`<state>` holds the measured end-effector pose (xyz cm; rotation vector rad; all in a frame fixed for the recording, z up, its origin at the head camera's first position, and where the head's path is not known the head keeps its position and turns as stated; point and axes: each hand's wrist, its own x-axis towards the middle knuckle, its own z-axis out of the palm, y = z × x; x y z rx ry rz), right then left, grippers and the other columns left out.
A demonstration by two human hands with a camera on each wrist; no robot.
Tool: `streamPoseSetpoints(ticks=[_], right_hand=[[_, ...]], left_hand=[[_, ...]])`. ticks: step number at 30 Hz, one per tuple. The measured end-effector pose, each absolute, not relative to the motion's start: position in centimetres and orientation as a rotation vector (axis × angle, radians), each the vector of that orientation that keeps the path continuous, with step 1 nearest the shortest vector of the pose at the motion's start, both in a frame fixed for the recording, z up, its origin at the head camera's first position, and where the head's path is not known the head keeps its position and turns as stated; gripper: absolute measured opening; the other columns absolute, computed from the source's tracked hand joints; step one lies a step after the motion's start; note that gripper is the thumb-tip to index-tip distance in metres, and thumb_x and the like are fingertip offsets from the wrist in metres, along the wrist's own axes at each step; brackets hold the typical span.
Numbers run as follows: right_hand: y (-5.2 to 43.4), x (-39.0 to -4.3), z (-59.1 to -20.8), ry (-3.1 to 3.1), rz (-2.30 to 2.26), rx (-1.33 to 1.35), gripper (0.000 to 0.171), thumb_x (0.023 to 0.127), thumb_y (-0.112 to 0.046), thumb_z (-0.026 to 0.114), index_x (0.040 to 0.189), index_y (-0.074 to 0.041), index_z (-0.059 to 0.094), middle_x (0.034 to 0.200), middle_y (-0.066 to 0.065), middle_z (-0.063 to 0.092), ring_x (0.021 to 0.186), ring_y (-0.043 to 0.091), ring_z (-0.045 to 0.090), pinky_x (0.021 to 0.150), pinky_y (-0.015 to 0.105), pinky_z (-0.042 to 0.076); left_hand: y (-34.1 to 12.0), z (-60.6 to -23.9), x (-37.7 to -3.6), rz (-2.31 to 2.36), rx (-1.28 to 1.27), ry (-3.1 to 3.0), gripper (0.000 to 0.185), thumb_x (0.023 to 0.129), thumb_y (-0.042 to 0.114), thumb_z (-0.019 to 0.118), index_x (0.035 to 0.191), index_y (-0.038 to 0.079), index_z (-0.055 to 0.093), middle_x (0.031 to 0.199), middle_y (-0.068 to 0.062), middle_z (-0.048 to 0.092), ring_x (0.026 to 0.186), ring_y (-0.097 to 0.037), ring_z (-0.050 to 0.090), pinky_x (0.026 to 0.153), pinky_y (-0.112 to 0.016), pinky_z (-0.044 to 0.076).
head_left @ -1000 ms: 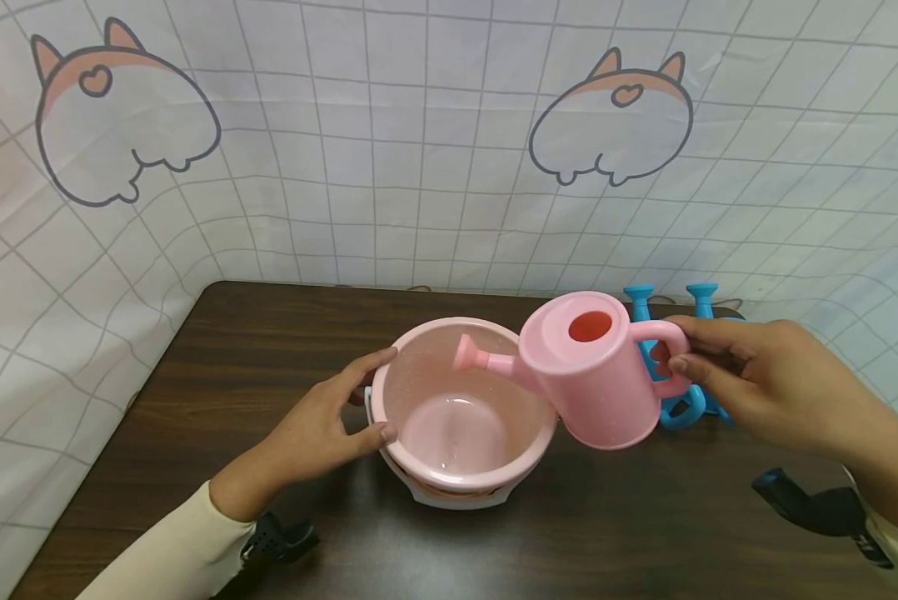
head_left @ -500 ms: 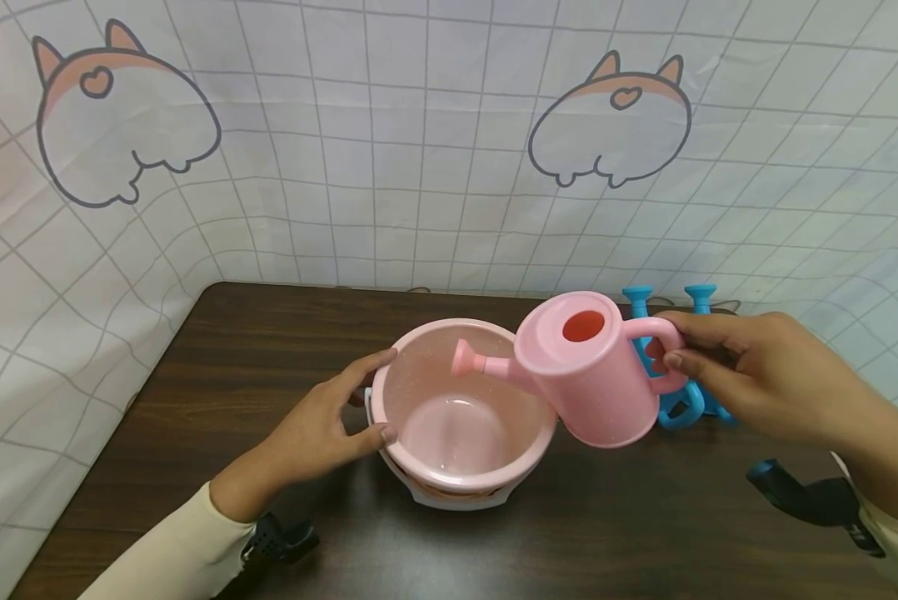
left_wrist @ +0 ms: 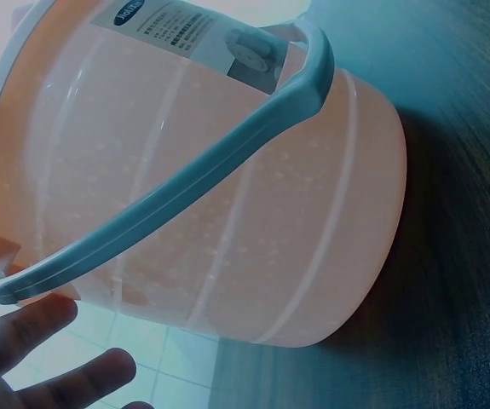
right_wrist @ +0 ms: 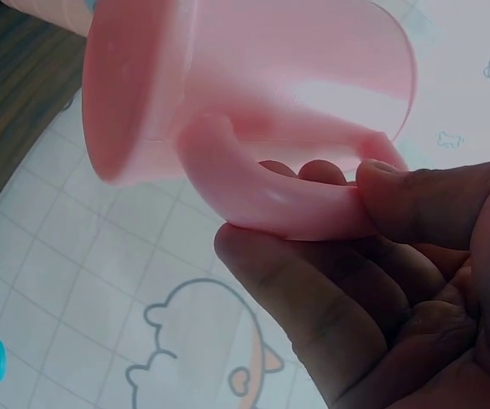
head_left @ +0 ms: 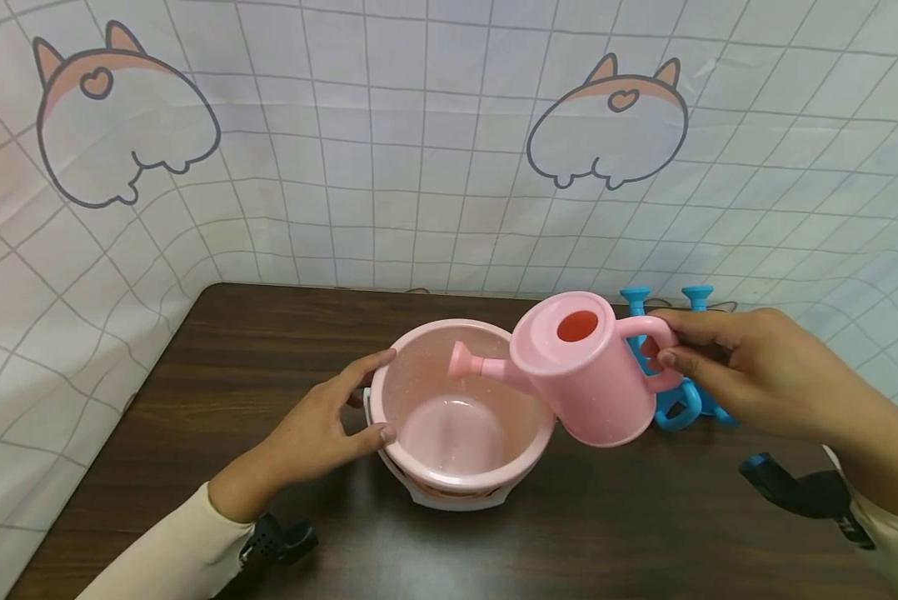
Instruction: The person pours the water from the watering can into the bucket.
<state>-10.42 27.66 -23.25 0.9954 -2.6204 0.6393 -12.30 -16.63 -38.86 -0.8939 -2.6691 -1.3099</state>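
Note:
A pink watering can [head_left: 580,375] is held up at the right of a pale pink bucket [head_left: 460,479], its flared spout over the bucket's opening. My right hand [head_left: 741,367] grips the can's handle [right_wrist: 270,204] between thumb and fingers. The can leans a little toward the bucket, with the round hole in its top showing. My left hand [head_left: 329,425] rests at the bucket's left rim, thumb and index fingertip on the edge. In the left wrist view, some fingers [left_wrist: 83,379] spread straight beside the bucket, near its hanging carry handle [left_wrist: 168,209]. Droplets dot the bucket's wall.
Behind the watering can stand blue plastic things [head_left: 677,404] with flared tips and loop handles, partly hidden. The dark wooden table [head_left: 261,342] runs back to a white gridded cloth [head_left: 389,150] with cartoon prints.
My right hand and the watering can have shifted slightly left, taking the spout a little further over the bucket. The left hand and bucket stay almost where they were.

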Motion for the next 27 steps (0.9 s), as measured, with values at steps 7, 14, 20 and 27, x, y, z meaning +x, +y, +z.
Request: streamPoseSetpoints(ticks=[7, 14, 20, 27], right_hand=[[27.61, -10.45, -23.24, -2.619, 0.646, 0.998, 0.051, 0.083, 0.007, 0.079, 0.130, -0.010, 0.072, 0.076, -0.015, 0.061, 0.046, 0.000, 0.035, 0.043, 0.017, 0.031], [27.41, -10.40, -23.08, -2.646, 0.636, 0.980, 0.049, 0.084, 0.007, 0.078, 0.130, -0.012, 0.072, 0.078, -0.014, 0.063, 0.046, 0.001, 0.037, 0.043, 0.018, 0.032], [27.35, -10.34, -23.09, -2.662, 0.621, 0.955, 0.048, 0.085, 0.005, 0.078, 0.129, -0.013, 0.072, 0.076, -0.017, 0.062, 0.047, 0.001, 0.037, 0.043, 0.018, 0.032], [27.35, -10.38, -23.02, -2.653, 0.610, 0.978, 0.049, 0.084, 0.006, 0.079, 0.129, -0.011, 0.072, 0.076, -0.017, 0.062, 0.046, 0.000, 0.036, 0.042, 0.018, 0.031]], left_hand=[[-16.70, -38.71, -12.40, -1.321, -0.901, -2.667, 0.082, 0.089, 0.040, 0.076, 0.159, 0.027, 0.034, 0.135, 0.000, 0.062, 0.100, -0.014, 0.065, 0.086, -0.050, 0.053], [-16.73, -38.74, -12.43, -1.320, -0.899, -2.666, 0.082, 0.089, 0.040, 0.076, 0.159, 0.026, 0.035, 0.134, 0.000, 0.062, 0.100, -0.014, 0.065, 0.086, -0.048, 0.054], [-16.67, -38.78, -12.30, -1.319, -0.887, -2.676, 0.082, 0.089, 0.040, 0.076, 0.159, 0.026, 0.036, 0.133, 0.001, 0.062, 0.100, -0.013, 0.066, 0.085, -0.047, 0.055], [-16.60, -38.73, -12.18, -1.324, -0.874, -2.686, 0.081, 0.089, 0.041, 0.076, 0.159, 0.027, 0.036, 0.134, 0.002, 0.062, 0.100, -0.013, 0.065, 0.086, -0.049, 0.054]])
